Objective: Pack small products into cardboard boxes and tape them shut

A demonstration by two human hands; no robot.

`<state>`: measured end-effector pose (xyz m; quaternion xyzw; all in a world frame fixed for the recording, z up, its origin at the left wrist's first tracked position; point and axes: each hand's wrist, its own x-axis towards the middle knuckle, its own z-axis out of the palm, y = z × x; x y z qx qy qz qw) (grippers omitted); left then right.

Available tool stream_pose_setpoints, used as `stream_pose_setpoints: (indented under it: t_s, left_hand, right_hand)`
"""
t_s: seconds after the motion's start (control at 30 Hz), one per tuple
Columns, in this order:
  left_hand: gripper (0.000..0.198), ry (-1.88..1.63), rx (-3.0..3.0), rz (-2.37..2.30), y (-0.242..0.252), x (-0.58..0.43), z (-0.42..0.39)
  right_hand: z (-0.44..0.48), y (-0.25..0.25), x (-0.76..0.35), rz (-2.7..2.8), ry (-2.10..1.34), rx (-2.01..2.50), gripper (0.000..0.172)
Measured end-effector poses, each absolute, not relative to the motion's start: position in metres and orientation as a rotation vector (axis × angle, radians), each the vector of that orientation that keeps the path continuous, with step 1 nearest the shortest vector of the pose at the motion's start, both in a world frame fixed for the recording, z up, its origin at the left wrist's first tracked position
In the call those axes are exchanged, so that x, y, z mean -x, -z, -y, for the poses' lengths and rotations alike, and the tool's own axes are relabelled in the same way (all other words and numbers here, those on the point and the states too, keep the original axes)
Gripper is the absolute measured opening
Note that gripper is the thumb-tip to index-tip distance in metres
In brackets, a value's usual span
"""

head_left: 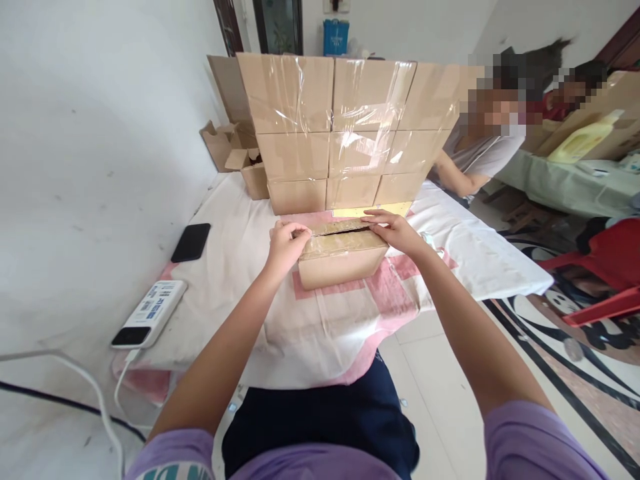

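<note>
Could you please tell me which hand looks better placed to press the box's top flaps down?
Probably the right hand: it lies flat on top of the box by the seam, while the left hand is curled, pinching the seam's left end.

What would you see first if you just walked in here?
The big wall of taped cardboard boxes stacked at the back of the table grabs the eye first. In front of it, the left hand pinches one end of a small box while the right hand lies flat on its top. A black phone lies near the left wall.
</note>
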<state>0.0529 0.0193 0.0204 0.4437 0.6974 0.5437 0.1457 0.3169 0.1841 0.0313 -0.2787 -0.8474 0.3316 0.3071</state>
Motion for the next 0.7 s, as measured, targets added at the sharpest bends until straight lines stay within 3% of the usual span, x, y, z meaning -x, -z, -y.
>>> stream_pose_setpoints:
  t_s: [0.53, 0.7]
  left_hand:
    - [0.014, -1.593, -1.239, -2.12, -0.012, -0.053, -0.04]
    - [0.022, -1.514, -1.179, -2.086, -0.008, -0.046, -0.046]
  right_hand:
    - [-0.17, -0.017, -0.322, 2.14, -0.801, 0.532, 0.03]
    - [-0.164, -0.02, -0.32, 2.135, -0.843, 0.533, 0.039]
